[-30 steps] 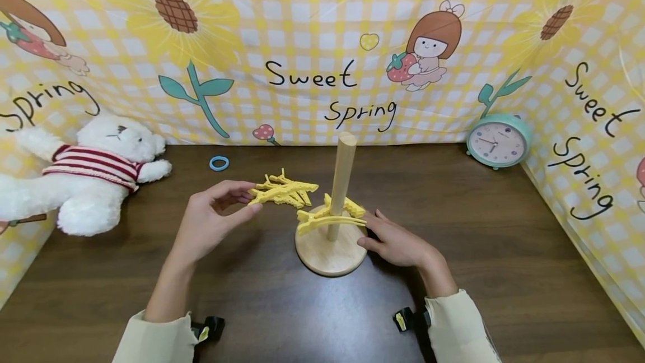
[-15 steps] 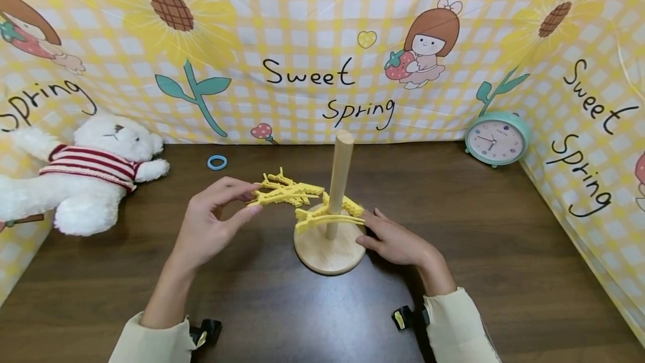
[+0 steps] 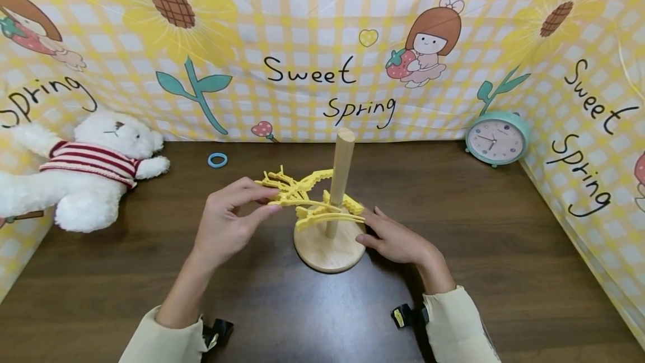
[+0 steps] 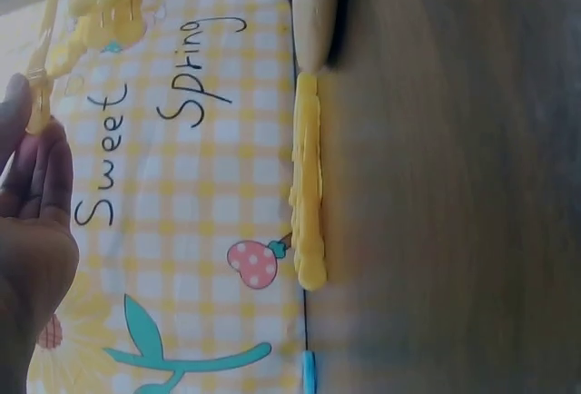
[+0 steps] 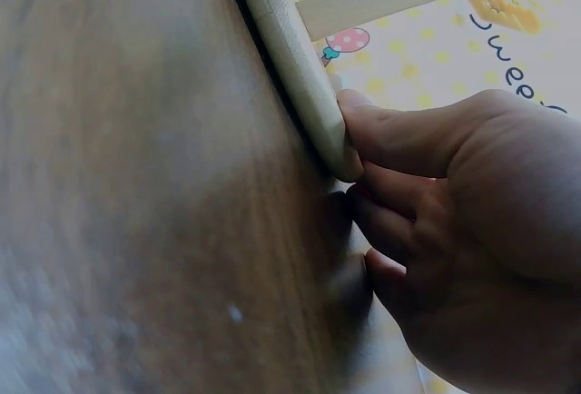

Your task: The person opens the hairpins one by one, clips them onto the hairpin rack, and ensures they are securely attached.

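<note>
Your clips (image 3: 314, 219) are yellow, the stand (image 3: 342, 170) pale beige, the desk (image 3: 272, 301) dark brown; near its far-left corner, a white bear (image 3: 96, 164) wears red-and-white stripes.

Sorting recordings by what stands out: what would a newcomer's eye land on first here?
Probably the upright post at the centre, a yellow clip around it and a second clip pinched open in the left hand. Next might come the white bear at the left and the green clock at the far right.
</note>
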The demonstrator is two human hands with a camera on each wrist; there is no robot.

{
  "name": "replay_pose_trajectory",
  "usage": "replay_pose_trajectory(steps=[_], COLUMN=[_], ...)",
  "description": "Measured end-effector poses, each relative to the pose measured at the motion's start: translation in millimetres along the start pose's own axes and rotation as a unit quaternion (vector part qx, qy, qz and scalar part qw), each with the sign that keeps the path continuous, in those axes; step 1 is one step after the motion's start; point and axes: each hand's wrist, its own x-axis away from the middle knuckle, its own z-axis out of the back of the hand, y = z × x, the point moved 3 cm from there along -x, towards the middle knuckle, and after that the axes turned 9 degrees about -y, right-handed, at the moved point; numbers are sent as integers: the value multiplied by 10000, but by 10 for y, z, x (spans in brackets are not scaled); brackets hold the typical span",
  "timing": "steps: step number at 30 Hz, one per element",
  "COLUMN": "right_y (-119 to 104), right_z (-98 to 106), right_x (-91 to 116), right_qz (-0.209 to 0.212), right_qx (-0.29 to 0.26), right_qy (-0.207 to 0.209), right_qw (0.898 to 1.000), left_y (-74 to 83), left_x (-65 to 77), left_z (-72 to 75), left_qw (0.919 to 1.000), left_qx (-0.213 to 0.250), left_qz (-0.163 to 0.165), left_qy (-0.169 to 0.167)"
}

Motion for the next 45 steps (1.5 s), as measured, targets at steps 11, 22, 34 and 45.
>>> replay_pose_trajectory(steps=[11,22,34,45], right_y=[-22,-4,-4,8], right_z=[15,16,11,3], right_x=[6,-3,-9,0], right_qz=[21,38,-7,-26], right_qx=[-35,40,31,38], right_qy=[-1,31,-18,-32], right_qw=[10000,10000,10000,10000], left_y=[6,-30,-29,-51], left_x=[-38,-72,-79,-47], left_z=[-176,-315,-351,-366], left_qw=[9996,9997,9995,9981], left_qx=[-1,30,-29,110], left_qz=[-293,-226,-110,-174], left_qy=[44,-132,-288,-574])
